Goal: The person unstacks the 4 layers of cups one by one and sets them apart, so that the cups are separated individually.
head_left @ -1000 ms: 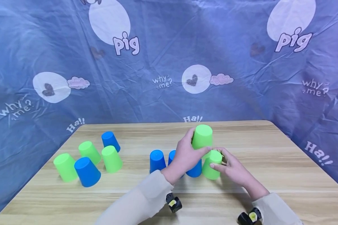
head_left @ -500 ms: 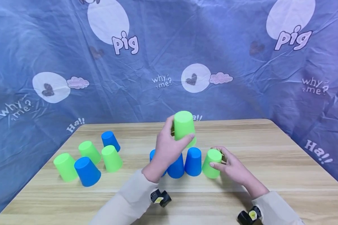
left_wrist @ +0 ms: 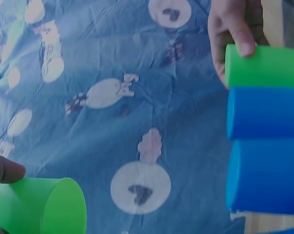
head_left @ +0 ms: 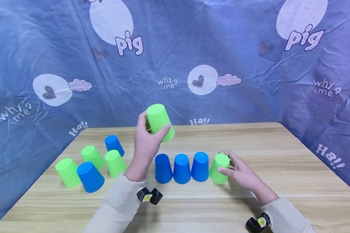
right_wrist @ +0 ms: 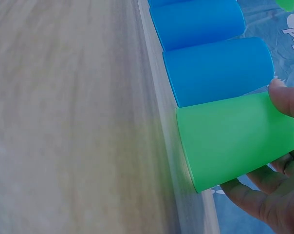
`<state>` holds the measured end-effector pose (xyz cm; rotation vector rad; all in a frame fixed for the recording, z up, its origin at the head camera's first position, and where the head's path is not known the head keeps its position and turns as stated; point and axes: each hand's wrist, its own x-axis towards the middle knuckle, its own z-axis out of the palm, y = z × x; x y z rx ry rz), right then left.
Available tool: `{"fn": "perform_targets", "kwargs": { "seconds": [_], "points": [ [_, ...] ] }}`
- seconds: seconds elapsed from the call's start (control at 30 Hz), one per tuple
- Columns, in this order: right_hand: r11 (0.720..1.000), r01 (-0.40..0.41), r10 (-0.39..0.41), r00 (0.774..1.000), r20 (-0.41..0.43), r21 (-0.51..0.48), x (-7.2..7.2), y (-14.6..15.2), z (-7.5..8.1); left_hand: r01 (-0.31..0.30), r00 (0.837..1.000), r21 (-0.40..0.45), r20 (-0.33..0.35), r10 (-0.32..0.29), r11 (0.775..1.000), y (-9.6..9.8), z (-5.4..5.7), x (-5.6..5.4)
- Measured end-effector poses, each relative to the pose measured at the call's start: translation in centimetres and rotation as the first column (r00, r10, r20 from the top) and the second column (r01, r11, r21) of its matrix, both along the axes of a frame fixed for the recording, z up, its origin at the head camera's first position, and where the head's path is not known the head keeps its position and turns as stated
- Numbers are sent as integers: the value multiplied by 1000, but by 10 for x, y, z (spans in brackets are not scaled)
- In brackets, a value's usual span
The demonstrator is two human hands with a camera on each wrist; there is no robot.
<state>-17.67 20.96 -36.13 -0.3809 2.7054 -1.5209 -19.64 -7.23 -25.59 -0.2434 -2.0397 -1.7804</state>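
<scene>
Above the table, my left hand [head_left: 145,142] holds a green plastic cup [head_left: 160,123], mouth down and slightly tilted; its open rim shows in the left wrist view. To the right, my right hand [head_left: 242,174] grips another green cup [head_left: 220,170] that stands upside down on the table, thumb on one side and fingers round the other. This cup ends a row with three upside-down blue cups: a left one [head_left: 163,169], a middle one [head_left: 182,170] and a right one [head_left: 200,167]. The right blue cup [right_wrist: 220,70] sits against the green one in the right wrist view.
On the left of the wooden table [head_left: 192,210] stands a loose group of upside-down cups: green ones, such as a near-left cup [head_left: 67,173], a front blue cup [head_left: 90,178] and a back blue cup [head_left: 114,145]. A printed blue cloth [head_left: 163,48] hangs behind.
My left hand has lifted the green cup off the right side of the row and carried it left and up, uncovering the blue cups. The right hand stays on its green cup.
</scene>
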Motion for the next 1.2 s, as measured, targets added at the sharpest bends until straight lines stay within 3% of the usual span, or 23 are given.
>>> {"fn": "perform_targets", "kwargs": {
  "seconds": [0.23, 0.5, 0.77, 1.2],
  "points": [
    [1000, 1, -1, 1000, 2, -9, 0, 1, 1, -78, 996, 53, 56, 75, 996, -19, -9, -6],
    [1000, 2, -2, 1000, 9, -19, 1, 1, 2, -139, 982, 51, 136, 131, 989, -35, -24, -18],
    [1000, 0, 0, 1000, 7, -20, 1, 1, 1, -237, 944, -26, 229, 237, 971, -48, -47, -34],
    [1000, -5, 5, 1000, 2, -15, 0, 0, 1, -299, 888, -9, 364, 282, 954, -64, -79, -53]
  ]
}}
